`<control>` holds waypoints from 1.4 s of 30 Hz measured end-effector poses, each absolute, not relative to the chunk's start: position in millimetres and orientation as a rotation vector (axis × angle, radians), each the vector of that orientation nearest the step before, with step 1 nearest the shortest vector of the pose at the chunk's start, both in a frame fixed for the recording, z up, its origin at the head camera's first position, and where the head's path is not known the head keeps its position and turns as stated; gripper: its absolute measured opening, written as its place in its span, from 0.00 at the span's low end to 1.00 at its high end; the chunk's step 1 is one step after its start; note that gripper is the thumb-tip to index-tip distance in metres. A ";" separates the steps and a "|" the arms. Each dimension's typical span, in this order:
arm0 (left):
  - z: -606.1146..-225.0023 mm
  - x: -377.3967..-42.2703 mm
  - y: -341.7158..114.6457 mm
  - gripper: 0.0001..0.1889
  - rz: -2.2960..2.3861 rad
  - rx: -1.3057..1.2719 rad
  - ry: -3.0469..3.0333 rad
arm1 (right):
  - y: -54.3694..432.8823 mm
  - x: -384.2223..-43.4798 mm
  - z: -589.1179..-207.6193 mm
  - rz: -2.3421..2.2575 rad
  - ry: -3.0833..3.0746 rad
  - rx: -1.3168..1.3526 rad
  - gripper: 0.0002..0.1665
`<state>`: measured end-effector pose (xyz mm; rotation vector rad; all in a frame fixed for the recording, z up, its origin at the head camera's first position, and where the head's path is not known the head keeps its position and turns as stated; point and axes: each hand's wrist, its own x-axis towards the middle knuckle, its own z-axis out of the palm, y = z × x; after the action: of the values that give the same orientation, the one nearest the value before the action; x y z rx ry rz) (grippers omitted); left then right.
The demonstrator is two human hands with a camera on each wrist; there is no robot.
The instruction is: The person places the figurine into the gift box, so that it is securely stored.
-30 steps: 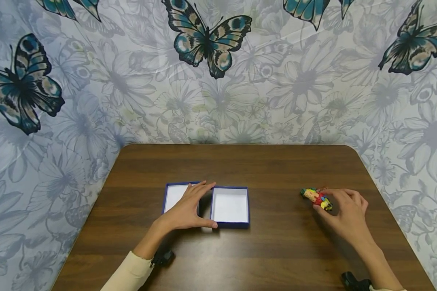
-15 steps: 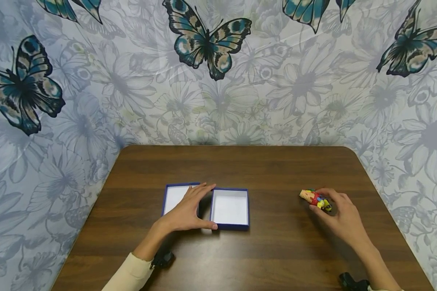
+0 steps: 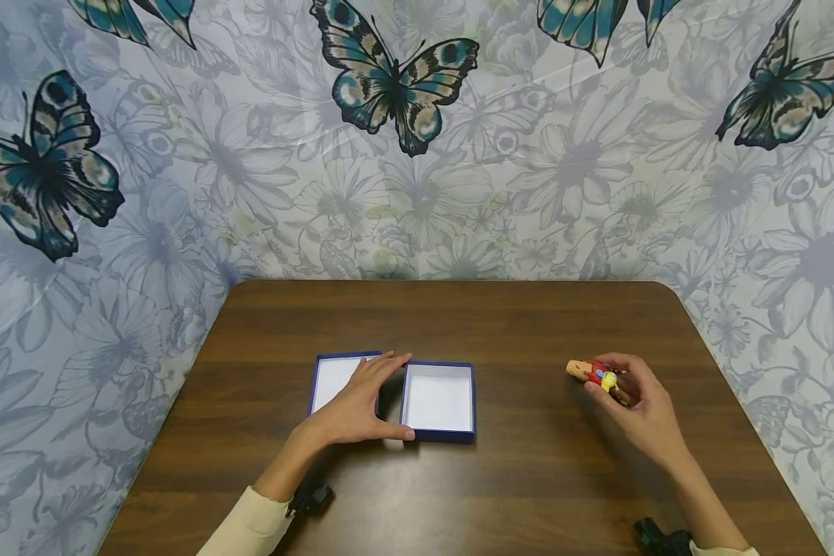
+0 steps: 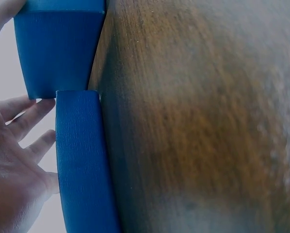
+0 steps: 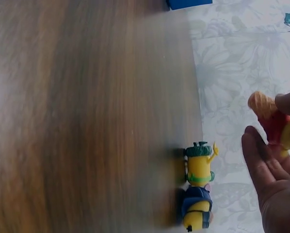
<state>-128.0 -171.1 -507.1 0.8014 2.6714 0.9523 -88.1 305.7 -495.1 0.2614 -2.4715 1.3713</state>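
My left hand [image 3: 344, 403] spreads over a shallow white-lined blue box [image 3: 327, 382] and reaches the left side of a second one [image 3: 439, 398]. Its thumb touches that box's near left corner, its fingertips the far left one. In the left wrist view both blue boxes [image 4: 82, 155] stand beside the fairly straight fingers. My right hand [image 3: 639, 405] pinches a toy figurine [image 3: 584, 371] with a tan end, red middle and yellow part. The right wrist view shows this figurine [image 5: 273, 121] between thumb and fingers; the hand hides part of it.
Two yellow figurines, one with a green top [image 5: 199, 165] and one in blue [image 5: 196, 208], are on the table near the right hand. The brown wooden table [image 3: 514, 494] has rounded far corners. Behind it hangs a butterfly-patterned cloth [image 3: 424, 208].
My right hand has moved slightly left, and the figurine has turned so that its tan end points left. The left hand and both boxes have stayed in place.
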 end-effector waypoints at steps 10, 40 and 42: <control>-509.5 -128.2 -171.0 0.65 0.954 0.786 2.670 | 301.4 -92.8 -496.7 1.648 -2.300 0.327 0.29; -512.0 -127.8 -170.4 0.65 0.951 0.784 2.697 | 289.9 -100.6 -504.0 2.019 -2.013 0.626 0.25; -512.1 -127.5 -170.4 0.65 0.954 0.783 2.696 | 288.6 -100.9 -504.9 2.039 -1.982 0.650 0.23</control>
<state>-127.5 -170.4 -512.1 0.7825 2.6957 0.9535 -100.9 288.6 -504.9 0.6496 -1.9821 2.0391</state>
